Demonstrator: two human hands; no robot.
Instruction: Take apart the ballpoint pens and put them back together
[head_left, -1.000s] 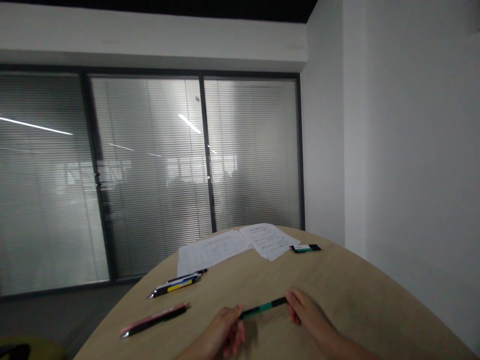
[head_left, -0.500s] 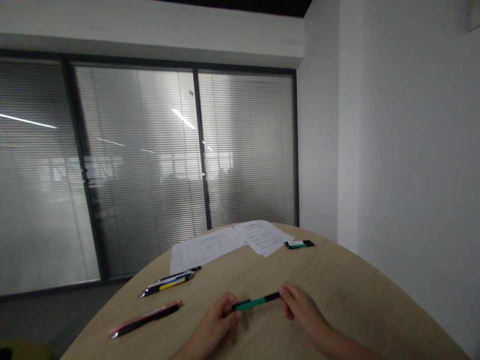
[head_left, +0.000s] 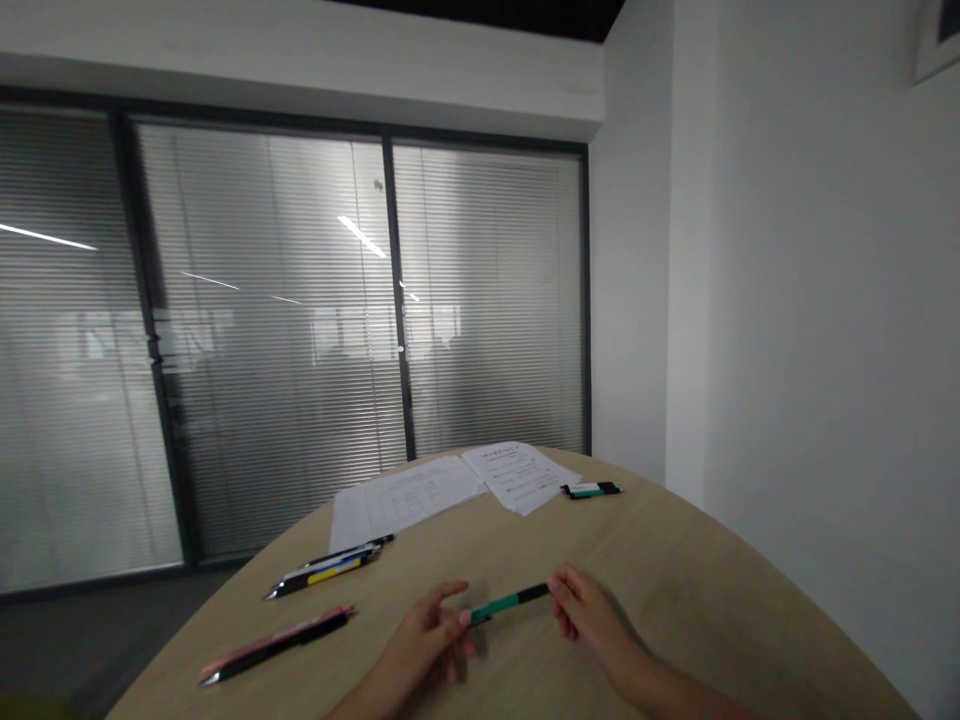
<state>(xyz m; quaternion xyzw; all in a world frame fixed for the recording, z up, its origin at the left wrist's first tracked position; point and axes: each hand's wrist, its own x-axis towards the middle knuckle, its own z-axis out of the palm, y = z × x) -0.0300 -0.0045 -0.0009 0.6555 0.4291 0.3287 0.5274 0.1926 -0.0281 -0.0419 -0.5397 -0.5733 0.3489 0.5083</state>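
Note:
A green and black pen is held slantwise above the near part of the table, between my two hands. My right hand pinches its black end with thumb and fingertips. At the other end, my left hand has its thumb against the green barrel, the index finger raised off it, and the lower fingers curled beneath. The pen's dark clip now shows on its underside. Left of my hands lie a pink pen and a black pen side by side.
Farther back on the left is a group of pens, one with a yellow part. Printed paper sheets lie near the far edge, with more green, white and black pens at their right. Blinds-covered glass panels and a wall stand beyond.
The pen has rolled between my hands, its clip going from the upper side to the underside. My left index finger has lifted off. The view has shifted slightly.

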